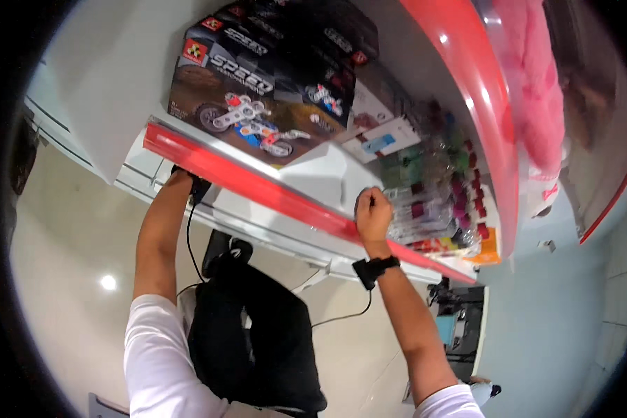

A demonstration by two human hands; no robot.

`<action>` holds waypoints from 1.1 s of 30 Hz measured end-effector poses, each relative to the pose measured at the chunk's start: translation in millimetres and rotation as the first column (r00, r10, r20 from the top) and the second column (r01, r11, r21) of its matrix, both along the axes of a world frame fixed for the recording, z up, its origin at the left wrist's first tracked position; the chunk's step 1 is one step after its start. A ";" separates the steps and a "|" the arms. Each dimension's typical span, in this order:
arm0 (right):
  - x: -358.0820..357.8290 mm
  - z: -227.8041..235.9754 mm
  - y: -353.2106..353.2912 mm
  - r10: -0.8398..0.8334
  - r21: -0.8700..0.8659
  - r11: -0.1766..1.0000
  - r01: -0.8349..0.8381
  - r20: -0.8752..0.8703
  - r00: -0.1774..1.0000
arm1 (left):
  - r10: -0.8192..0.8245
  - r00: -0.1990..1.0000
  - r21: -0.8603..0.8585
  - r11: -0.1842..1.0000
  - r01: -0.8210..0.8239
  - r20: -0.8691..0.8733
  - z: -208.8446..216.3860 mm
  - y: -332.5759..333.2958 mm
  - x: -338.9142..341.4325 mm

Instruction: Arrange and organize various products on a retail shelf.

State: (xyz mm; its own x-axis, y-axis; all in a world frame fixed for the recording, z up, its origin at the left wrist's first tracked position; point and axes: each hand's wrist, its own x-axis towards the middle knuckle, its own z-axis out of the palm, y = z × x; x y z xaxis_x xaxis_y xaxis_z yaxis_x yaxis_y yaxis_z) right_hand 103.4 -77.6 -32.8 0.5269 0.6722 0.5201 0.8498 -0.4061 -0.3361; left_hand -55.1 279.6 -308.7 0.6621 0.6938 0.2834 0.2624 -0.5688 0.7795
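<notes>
My left forearm (159, 237) reaches to the red front strip (251, 181) of a white shelf. At its wrist is a black strap (199, 188), and the left hand itself is hidden under or behind the strip. My right hand (375, 214) is at the strip further right, its fingers curled closed. A dark bit shows at its fingers, too small to name. On the shelf beyond the strip, left of my right hand, stands a toy box (251, 118) with a motorbike picture. A white surface (317, 171) lies between the box and the right hand.
Clear packages with pink and red caps (442, 202) fill the shelf's right side. A white box (383, 143) with a blue picture lies behind. A curved red rim (477, 83) arches over the right, with a pink plush (536, 90) beyond. Black cables (348, 318) run from my wrist straps.
</notes>
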 end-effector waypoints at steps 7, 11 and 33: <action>5.2 5.1 -5.0 -0.155 -0.062 0.985 0.160 0.078 0.985 | -0.108 0.974 0.225 0.972 0.062 0.197 110.7 -173.5 -112.5; 2.3 3.9 0.7 -0.128 -0.049 0.990 0.132 0.075 0.989 | -0.360 0.932 0.198 0.917 0.345 0.041 166.0 -239.3 -178.1; -71.5 -119.3 -237.4 0.020 -0.047 0.999 -0.022 -0.056 0.998 | -0.130 0.988 0.826 0.546 0.138 -0.079 342.0 -232.1 4.2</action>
